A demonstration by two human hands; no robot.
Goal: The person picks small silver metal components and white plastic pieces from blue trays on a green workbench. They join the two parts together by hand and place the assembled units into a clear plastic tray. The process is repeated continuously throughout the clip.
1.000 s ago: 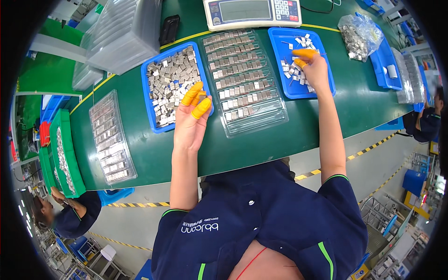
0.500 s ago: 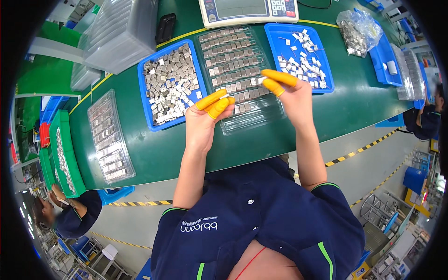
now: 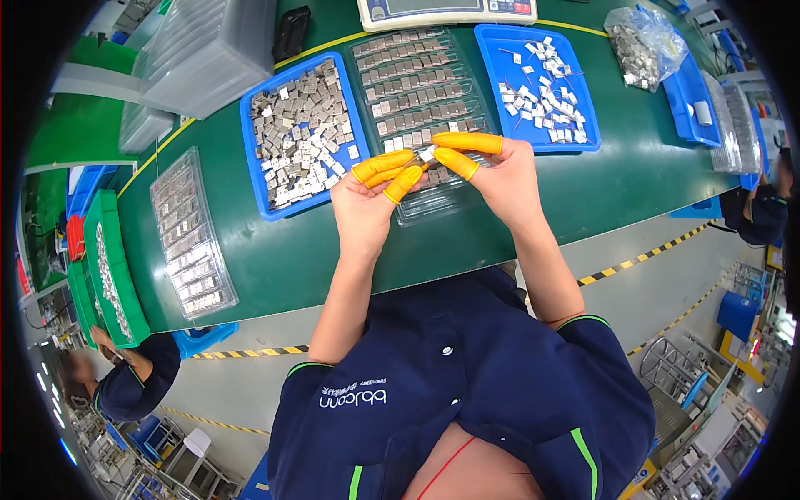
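Note:
My left hand (image 3: 364,204) and my right hand (image 3: 506,179), both with yellow finger cots, meet fingertip to fingertip. A small white connector-like piece (image 3: 427,154) is pinched between them; the fingers hide most of it, so I cannot tell whether it is one part or two. Below them lies a clear plastic blister tray (image 3: 433,204) with rows of small grey-and-white parts. On its left stands a blue tray (image 3: 252,158) of loose metal-and-white parts. To its right, another blue tray (image 3: 581,60) holds white pieces, some with thin wires.
A second filled blister tray (image 3: 193,233) lies at left, beside a green bin (image 3: 132,312). Stacked clear trays (image 3: 208,58), a black object (image 3: 292,35) and a scale (image 3: 450,12) stand at the back. A bag of parts (image 3: 640,54) sits far right. Co-worker's arm (image 3: 133,358) shows lower left.
My hands were apart, each pinching a small white piece. They have come together over the middle blister tray, the right hand moving left and the left fingertips slightly right. The view has shifted slightly.

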